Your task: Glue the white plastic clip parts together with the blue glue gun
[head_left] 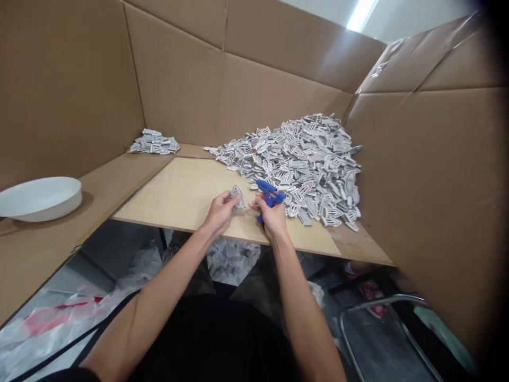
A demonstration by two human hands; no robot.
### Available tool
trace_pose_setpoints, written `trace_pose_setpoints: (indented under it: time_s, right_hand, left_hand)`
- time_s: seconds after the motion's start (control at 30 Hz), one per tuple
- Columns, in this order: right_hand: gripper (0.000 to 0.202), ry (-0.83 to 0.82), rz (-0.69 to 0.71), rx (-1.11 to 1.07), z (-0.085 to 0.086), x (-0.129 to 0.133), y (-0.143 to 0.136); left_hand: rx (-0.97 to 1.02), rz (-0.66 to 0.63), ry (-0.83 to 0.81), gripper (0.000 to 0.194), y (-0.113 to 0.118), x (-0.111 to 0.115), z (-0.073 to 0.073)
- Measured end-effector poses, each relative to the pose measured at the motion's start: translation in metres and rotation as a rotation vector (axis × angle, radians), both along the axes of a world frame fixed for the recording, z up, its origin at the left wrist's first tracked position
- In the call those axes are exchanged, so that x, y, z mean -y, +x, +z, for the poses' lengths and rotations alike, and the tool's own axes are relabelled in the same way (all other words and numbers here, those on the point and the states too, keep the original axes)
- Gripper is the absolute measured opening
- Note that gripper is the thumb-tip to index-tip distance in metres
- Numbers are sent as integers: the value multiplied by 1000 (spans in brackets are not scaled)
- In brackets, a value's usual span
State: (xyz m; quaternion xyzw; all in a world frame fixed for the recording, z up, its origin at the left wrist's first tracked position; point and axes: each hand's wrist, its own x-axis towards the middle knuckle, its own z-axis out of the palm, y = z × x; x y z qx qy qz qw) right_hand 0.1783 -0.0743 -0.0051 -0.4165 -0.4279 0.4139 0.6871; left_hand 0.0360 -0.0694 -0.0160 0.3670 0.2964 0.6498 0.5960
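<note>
My left hand pinches a small grey-white arched piece above the wooden board. Just to its right, my right hand is wrapped round a blue glue gun, whose nozzle end is turned to the left, near the held piece. A large heap of similar grey-white pieces lies behind and to the right of the glue gun. Another, smaller pile of pieces sits at the back left corner.
Cardboard walls stand at the back and both sides. A white bowl rests on the left ledge. Below the board's front edge are plastic bags, a bin of white pieces and a metal-framed chair.
</note>
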Motion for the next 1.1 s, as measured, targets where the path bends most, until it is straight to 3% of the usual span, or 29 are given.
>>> trace_pose_setpoints:
  time_s: [0.1,0.23,0.37,0.57,0.67,1.1]
  right_hand:
    - [37,39,-93,-80,-1,-2,2]
    - [39,101,-137,-129,-1,-2,-2]
    - [34,84,-144,-37,-1,3,-12]
    - [30,87,-220,275,-7,9,-30]
    - [27,130,-272,362,-11,11,-37]
    - [23,142,-272,332,-12,11,-39]
  left_hand:
    - [-20,36,66,24,-1,-1,-3]
    - [-30,65,-1,22,0,-2,-4]
    - [9,27,-80,23,3,1,2]
    - [78,-99,-76,34,3,6,5]
    - [62,-85,-75,34,1,5,4]
    - [50,-69,-54,21,3,7,4]
